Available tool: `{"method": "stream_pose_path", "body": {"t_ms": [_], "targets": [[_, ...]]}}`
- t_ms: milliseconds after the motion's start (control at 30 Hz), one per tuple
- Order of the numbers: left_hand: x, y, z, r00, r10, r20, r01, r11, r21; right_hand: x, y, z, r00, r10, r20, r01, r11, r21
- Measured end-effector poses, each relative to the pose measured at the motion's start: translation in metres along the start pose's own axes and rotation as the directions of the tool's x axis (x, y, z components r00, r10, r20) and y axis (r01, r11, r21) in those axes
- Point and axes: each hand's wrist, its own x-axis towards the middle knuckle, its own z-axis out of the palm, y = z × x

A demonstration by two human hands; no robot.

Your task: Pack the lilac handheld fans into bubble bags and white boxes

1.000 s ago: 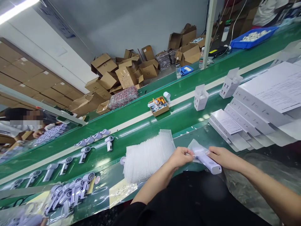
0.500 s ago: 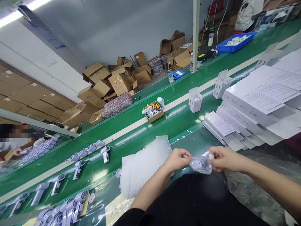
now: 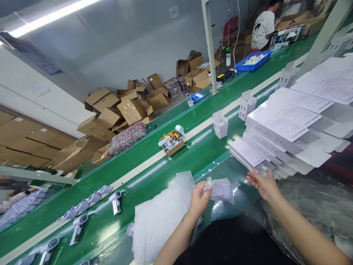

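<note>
My left hand [image 3: 200, 200] is closed on a clear plastic bag with a pale purple device inside [image 3: 220, 190], holding it by its left end just above the green bench. My right hand [image 3: 261, 182] has its fingers spread and holds nothing; it reaches toward the near corner of the fanned stack of flat white cartons [image 3: 278, 136]. A spread pile of clear plastic bags [image 3: 162, 217] lies just left of my left hand.
On the green conveyor belt [image 3: 193, 147] stand two folded white boxes [image 3: 220, 124], a small cardboard box of tools [image 3: 171, 141] and a row of purple handheld devices [image 3: 91, 206]. Cardboard boxes lie behind the belt. A person in a white shirt [image 3: 263, 25] works at the far right.
My right hand let go of the bagged device and moved right toward the white cartons. My left hand now holds the bag alone. The view swung, shifting everything leftward.
</note>
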Motion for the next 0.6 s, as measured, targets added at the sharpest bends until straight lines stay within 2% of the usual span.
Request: {"method": "stream_pose_path", "body": {"t_ms": [67, 133, 200, 233, 267, 333, 400, 433, 500, 600], "targets": [[0.001, -0.006, -0.013, 0.998, -0.060, -0.011, 0.057, 0.986, -0.158, 0.020, 0.008, -0.013, 0.997, -0.022, -0.079, 0.023, 1.000, 0.018], [-0.001, -0.006, -0.031, 0.993, -0.115, -0.018, 0.103, 0.937, -0.335, 0.024, 0.021, -0.019, 0.990, -0.077, -0.119, 0.078, 0.997, 0.006], [-0.005, -0.004, -0.053, 0.987, -0.160, -0.035, 0.123, 0.866, -0.485, 0.013, 0.033, -0.021, 0.968, -0.224, -0.114, 0.205, 0.967, -0.154], [-0.007, -0.001, -0.064, 0.983, -0.174, -0.050, 0.120, 0.832, -0.541, 0.004, 0.038, -0.021, 0.944, -0.322, -0.072, 0.289, 0.912, -0.291], [-0.009, 0.002, -0.074, 0.981, -0.183, -0.071, 0.108, 0.805, -0.584, -0.006, 0.042, -0.019, 0.909, -0.416, 0.009, 0.379, 0.819, -0.432], [-0.012, 0.010, -0.089, 0.976, -0.182, -0.116, 0.068, 0.769, -0.636, -0.023, 0.047, -0.012, 0.811, -0.518, 0.272, 0.561, 0.555, -0.615], [-0.010, 0.021, -0.091, 0.980, -0.148, -0.135, 0.027, 0.764, -0.645, -0.031, 0.051, 0.001, 0.688, -0.479, 0.546, 0.716, 0.323, -0.619], [-0.008, 0.027, -0.089, 0.983, -0.122, -0.137, 0.008, 0.776, -0.631, -0.032, 0.054, 0.008, 0.627, -0.434, 0.646, 0.773, 0.243, -0.587], [-0.001, 0.035, -0.079, 0.989, -0.067, -0.130, -0.019, 0.823, -0.568, -0.027, 0.061, 0.020, 0.540, -0.383, 0.750, 0.835, 0.132, -0.534], [0.009, 0.037, -0.069, 0.984, -0.034, -0.174, -0.040, 0.913, -0.405, -0.015, 0.075, 0.028, 0.462, -0.427, 0.777, 0.873, 0.062, -0.485]]}}
